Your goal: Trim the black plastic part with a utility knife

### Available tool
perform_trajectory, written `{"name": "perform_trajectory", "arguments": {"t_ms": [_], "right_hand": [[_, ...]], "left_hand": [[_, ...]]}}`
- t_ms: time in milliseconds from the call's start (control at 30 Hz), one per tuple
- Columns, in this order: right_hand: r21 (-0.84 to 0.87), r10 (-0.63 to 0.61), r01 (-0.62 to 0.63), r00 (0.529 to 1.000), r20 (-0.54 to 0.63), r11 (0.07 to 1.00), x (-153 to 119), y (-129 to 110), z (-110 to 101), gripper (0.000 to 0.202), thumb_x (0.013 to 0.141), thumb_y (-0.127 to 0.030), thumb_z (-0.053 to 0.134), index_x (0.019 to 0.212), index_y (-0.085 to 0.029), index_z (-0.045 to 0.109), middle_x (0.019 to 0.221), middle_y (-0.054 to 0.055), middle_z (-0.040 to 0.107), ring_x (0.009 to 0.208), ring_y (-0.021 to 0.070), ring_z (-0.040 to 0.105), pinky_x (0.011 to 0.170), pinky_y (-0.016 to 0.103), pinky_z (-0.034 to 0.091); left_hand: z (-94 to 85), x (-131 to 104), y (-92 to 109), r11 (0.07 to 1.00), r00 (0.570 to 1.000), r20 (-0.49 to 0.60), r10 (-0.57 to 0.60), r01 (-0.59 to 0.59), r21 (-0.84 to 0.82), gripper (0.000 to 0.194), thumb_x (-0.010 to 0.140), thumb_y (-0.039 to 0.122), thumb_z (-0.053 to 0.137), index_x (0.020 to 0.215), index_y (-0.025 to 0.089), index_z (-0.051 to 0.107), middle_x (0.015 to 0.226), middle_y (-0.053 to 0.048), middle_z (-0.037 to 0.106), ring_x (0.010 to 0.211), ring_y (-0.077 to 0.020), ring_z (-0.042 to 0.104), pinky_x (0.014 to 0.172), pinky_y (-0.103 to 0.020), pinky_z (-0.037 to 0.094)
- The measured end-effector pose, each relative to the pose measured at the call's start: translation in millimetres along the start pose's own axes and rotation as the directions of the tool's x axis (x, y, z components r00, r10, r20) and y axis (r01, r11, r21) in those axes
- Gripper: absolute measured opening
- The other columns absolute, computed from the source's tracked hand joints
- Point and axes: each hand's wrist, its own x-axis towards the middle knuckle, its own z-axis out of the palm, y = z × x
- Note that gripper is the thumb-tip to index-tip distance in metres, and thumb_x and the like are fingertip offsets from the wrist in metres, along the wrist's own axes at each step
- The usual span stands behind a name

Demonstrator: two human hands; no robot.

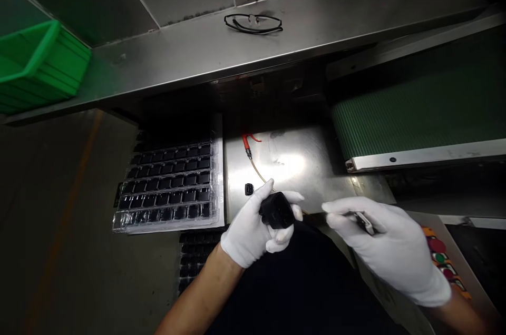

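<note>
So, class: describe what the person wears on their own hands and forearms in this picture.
Both the left hand and the right hand wear plain white fabric gloves that fit closely and end at the wrist. No markings show on them. The forearms behind the gloves are bare, with no sleeves in view.

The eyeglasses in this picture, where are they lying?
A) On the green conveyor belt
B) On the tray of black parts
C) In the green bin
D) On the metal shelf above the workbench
D: the eyeglasses lie folded on the metal shelf, apart from the green bin at the left and above the conveyor belt and the tray of black parts.
</note>
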Motion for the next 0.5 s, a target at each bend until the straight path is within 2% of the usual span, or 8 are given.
{"name": "perform_trajectory", "arguments": {"t_ms": [133, 233, 300, 400, 500], "right_hand": [[0.055, 0.109, -0.108, 0.994, -0.011, 0.993, 0, 1, 5, 0.006, 0.104, -0.026, 0.064, 0.102, -0.027, 0.07, 0.083, -0.005, 0.068, 0.062, 0.0102, 0.061, 0.047, 0.017, 0.047], [0.081, 0.221, -0.22, 0.975, 0.002, 0.972, 3, -2, 8, 0.009, 0.102, -0.027, 0.064, 0.1, -0.026, 0.073, 0.071, -0.006, 0.063, 0.055, 0.0099, 0.056, 0.047, 0.018, 0.046], [0.115, 0.268, -0.271, 0.962, 0.042, 0.956, 5, -3, 9, 0.013, 0.103, -0.033, 0.063, 0.106, -0.026, 0.073, 0.066, -0.007, 0.058, 0.052, 0.0098, 0.052, 0.048, 0.018, 0.046], [0.233, 0.277, -0.297, 0.954, 0.117, 0.926, 4, -1, 9, 0.028, 0.109, -0.046, 0.054, 0.118, -0.025, 0.07, 0.069, -0.004, 0.056, 0.057, 0.0112, 0.052, 0.053, 0.021, 0.048], [0.359, 0.316, -0.35, 0.937, 0.152, 0.865, 2, 2, 9, 0.04, 0.113, -0.051, 0.041, 0.118, -0.022, 0.067, 0.068, -0.002, 0.047, 0.059, 0.013, 0.048, 0.059, 0.024, 0.048]], "left_hand": [[0.4, 5, -2, 0.998, 0.999, 0.031, -0.042, 0.04, 0.048, 0.058, 0.099, 0.063, 0.039, 0.09, 0.012, 0.066, 0.073, -0.01, 0.07, 0.031, -0.0091, 0.047, 0.025, -0.018, 0.026], [0.7, 7, -5, 0.997, 0.997, 0.021, -0.071, 0.07, 0.033, 0.063, 0.097, 0.069, 0.037, 0.078, 0.014, 0.061, 0.066, -0.009, 0.069, 0.025, -0.0081, 0.041, 0.022, -0.018, 0.023], [1.1, 8, -7, 0.998, 0.998, -0.012, -0.056, 0.057, 0.017, 0.063, 0.097, 0.069, 0.038, 0.077, 0.014, 0.061, 0.064, -0.007, 0.068, 0.024, -0.0069, 0.038, 0.021, -0.017, 0.022], [1.9, 6, -10, 0.999, 0.999, -0.032, -0.042, 0.042, -0.019, 0.058, 0.097, 0.066, 0.042, 0.081, 0.014, 0.063, 0.064, -0.006, 0.066, 0.025, -0.006, 0.038, 0.021, -0.017, 0.02], [4.8, 3, -12, 0.997, 0.999, -0.037, -0.036, 0.034, -0.067, 0.05, 0.096, 0.061, 0.05, 0.084, 0.015, 0.063, 0.067, -0.004, 0.066, 0.026, -0.0048, 0.038, 0.022, -0.016, 0.02]]}}
